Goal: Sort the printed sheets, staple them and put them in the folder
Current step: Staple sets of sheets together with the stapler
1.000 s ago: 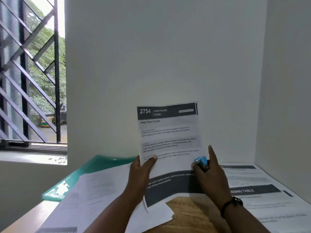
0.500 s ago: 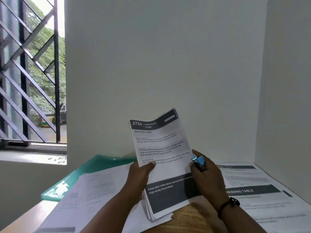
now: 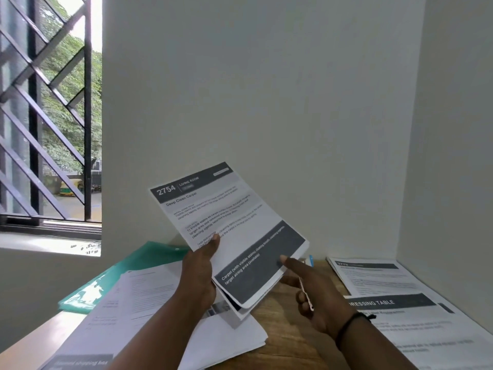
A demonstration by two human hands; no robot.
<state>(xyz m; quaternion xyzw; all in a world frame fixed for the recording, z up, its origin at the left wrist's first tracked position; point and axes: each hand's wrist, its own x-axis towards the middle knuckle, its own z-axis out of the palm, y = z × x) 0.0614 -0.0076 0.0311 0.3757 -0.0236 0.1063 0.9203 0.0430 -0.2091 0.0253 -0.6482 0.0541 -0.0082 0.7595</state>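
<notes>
My left hand [image 3: 200, 273] grips a small stack of printed sheets [image 3: 240, 225] by its left edge, thumb on top. The stack is raised above the table and tilted clockwise; its top page reads "2754 Living Room, Deep Clean Carpet". My right hand [image 3: 320, 303] is just right of the stack, its index fingertip touching the dark band near the lower right corner. It holds a small blue-tipped stapler [image 3: 310, 259] along the palm, mostly hidden by the fingers. The green folder [image 3: 128, 271] lies flat at the back left, partly under loose sheets.
Loose printed sheets [image 3: 149, 303] spread over the left of the wooden table [image 3: 280, 335]. More pages [image 3: 386, 292], one headed "Dressing Table", lie on the right. White walls close the back and right side. A barred window [image 3: 48, 116] is on the left.
The stack has tilted clockwise and swung to the right. My right hand has let go of its right edge and dropped lower, with only the index finger on the page now.
</notes>
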